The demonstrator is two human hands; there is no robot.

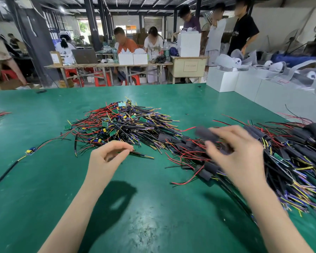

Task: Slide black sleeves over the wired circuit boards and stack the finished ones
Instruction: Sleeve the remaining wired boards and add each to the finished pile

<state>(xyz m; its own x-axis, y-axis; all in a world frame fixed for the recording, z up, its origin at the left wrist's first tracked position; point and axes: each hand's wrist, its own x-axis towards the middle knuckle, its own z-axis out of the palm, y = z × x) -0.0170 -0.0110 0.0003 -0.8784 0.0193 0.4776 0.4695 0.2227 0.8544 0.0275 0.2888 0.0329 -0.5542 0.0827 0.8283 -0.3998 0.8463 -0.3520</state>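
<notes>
2 bare forearms reach over a green table (44, 110). The left hand (106, 157) hovers above the near middle of the table, thumb and forefinger curled toward each other at the end of a black cable (141, 155) with yellow tips; whether they pinch it cannot be told, as the fingertips hide the contact. The right hand (239, 152) is blurred and raised to the right of the left one, its fingers curled around a black sleeve (206, 133) that sticks out to the left beyond the fingertips. A red wire (189, 129) juts from the sleeve's far end.

Beyond the left hand, in the middle of the table, lies a heap of bare boards (120, 123): small green circuit boards with red, black, yellow and purple wires tangled together. Between that heap and the right hand lie loose flat sleeves (169, 138). Under and to the right of the right hand spreads the pile of finished ones (295, 154), black sleeves on top and wire bundles fanning toward the near right edge. 1 single board (31, 151) on a long black cable lies apart on the left, well away from both hands.

Across the room, several people sit or stand at wooden tables (106, 65), and white boxes (223, 81) line the table's far right side.
</notes>
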